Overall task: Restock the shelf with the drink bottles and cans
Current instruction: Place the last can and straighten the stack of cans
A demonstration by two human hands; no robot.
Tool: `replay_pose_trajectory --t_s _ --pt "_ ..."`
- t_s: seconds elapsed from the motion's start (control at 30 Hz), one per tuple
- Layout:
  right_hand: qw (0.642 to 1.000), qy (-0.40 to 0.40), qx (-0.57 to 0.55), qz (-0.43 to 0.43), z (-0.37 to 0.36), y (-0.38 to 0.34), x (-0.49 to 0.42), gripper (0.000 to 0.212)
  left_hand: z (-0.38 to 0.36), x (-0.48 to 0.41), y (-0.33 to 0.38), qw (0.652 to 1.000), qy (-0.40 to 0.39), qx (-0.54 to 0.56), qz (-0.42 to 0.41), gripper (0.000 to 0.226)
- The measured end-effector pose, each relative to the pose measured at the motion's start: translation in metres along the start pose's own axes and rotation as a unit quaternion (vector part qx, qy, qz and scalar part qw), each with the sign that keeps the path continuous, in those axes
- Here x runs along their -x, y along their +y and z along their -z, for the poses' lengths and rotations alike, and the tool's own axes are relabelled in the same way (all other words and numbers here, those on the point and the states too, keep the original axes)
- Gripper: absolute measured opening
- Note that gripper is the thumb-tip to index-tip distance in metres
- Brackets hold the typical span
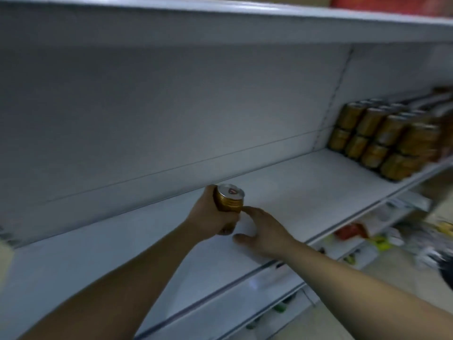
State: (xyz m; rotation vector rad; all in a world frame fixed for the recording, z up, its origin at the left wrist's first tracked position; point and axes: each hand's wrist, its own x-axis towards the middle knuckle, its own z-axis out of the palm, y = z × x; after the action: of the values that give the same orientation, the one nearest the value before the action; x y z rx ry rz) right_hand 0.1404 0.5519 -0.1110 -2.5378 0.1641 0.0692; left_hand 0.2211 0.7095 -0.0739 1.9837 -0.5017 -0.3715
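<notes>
The gold can point(229, 200) stands nearly upright over the white shelf point(306, 182), about midway between its back edge and its front edge and well left of the shelf's right end. Its silver top faces up and towards the camera. Its base is hidden by fingers, so I cannot tell whether it rests on the board or hangs just above it.

The left hand point(210, 217) grips the can from the left side, fingers curled round the lower part of its body, the forearm reaching in from the lower left. The right hand point(264, 231) lies just beside the can on the right, palm down over the shelf near its front edge. Its fingers are straight and spread and hold nothing. Its forefinger tip is at the can's side, touching or all but touching, and the thumb points left below the can.

At the right end of the same shelf stand the stacked cans point(382, 141), gold too, in two tiers and several rows, blurred. Behind everything rises the plain back panel point(171, 106). Above runs the upper shelf point(220, 23), bearing a red package point(392, 3). Below the front edge, blurred goods point(350, 231) lie on a lower level.
</notes>
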Motion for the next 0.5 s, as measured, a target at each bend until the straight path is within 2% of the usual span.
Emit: replay_pose_trajectory --t_s 0.1,0.2,0.3,0.5 --pt "0.997 0.058 -0.039 -0.022 0.050 0.054 0.034 0.058 -0.075 -0.015 0.050 0.997 -0.040 0.048 -0.043 0.066" --pt "0.993 0.087 -0.053 -0.060 0.106 0.119 0.071 0.062 -0.154 -0.030 0.105 0.991 -0.080 0.069 -0.078 0.066" --pt "0.987 0.119 -0.068 -0.078 0.165 0.186 0.105 0.051 -0.237 -0.046 0.163 0.985 -0.098 0.097 -0.100 0.063" --pt "0.974 0.192 -0.051 -0.111 0.263 0.300 0.154 0.066 -0.368 -0.080 0.256 0.974 -0.134 0.135 -0.122 0.067"
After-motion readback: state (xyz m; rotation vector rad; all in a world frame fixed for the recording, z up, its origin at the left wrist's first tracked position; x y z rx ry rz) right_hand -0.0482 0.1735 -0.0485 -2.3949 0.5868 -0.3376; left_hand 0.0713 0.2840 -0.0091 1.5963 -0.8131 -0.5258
